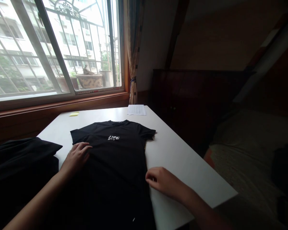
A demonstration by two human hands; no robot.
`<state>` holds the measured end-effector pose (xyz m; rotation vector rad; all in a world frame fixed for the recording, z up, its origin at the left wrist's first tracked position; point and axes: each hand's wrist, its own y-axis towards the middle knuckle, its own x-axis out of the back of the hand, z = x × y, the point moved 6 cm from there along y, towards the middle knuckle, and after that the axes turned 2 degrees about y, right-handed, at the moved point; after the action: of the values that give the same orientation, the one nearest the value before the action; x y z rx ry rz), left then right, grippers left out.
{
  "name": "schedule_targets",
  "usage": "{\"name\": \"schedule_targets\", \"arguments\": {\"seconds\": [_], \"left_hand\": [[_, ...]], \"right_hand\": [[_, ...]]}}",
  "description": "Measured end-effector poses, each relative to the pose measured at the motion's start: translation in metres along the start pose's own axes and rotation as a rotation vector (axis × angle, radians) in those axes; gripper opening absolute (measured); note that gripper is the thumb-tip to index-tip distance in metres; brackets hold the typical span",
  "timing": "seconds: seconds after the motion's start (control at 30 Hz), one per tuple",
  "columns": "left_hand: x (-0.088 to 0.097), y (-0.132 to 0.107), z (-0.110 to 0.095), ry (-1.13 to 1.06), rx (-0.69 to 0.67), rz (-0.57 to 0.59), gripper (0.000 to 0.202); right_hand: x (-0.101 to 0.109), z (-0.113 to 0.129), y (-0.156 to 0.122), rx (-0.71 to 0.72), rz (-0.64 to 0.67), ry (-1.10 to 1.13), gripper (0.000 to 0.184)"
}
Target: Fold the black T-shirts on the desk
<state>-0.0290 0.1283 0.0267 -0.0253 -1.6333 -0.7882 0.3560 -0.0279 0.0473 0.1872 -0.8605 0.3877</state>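
A black T-shirt [115,159] with white lettering on its chest lies spread out, its collar toward the window and its lower part running to the bottom of the view. My left hand [78,155] rests over the shirt's left side, just below the sleeve, with its fingers stretched out and apart. At the shirt's right edge, my right hand [162,180] is curled, thumb and fingers pinched on the fabric's side. The fingertips there are partly hidden.
The shirt lies on a white table [182,159]. Dark cloth [24,159] is heaped at the left. Papers [136,110] and a yellow sticky note [74,114] lie at the far edge. Beyond stand a barred window [69,48] and a curtain [133,48]. A covered surface [249,153] is at the right.
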Motion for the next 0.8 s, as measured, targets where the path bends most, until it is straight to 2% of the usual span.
{"name": "schedule_targets", "arguments": {"seconds": [0.1,0.23,0.33,0.5,0.6,0.8], "left_hand": [[0.0,-0.027,-0.024,-0.038,-0.061,0.054,0.035],[-0.011,-0.061,-0.031,-0.035,0.037,0.122,0.047],[-0.018,-0.072,-0.031,-0.017,0.091,0.167,0.05],[-0.017,-0.07,-0.035,0.001,0.107,0.203,0.051],[-0.017,-0.067,-0.035,0.013,0.111,0.229,0.051],[-0.02,-0.061,-0.033,-0.003,0.113,0.252,0.051]], "right_hand": [[0.031,-0.026,0.026,0.037,-0.162,-0.104,0.017],[0.049,-0.055,0.068,0.152,-0.344,-0.196,0.021],[0.045,-0.071,0.101,0.215,-0.409,-0.232,0.026],[0.025,-0.096,0.14,0.189,-0.404,-0.289,0.034],[0.021,-0.11,0.147,0.165,-0.395,-0.302,0.036],[0.025,-0.13,0.145,0.121,-0.391,-0.32,0.039]]}}
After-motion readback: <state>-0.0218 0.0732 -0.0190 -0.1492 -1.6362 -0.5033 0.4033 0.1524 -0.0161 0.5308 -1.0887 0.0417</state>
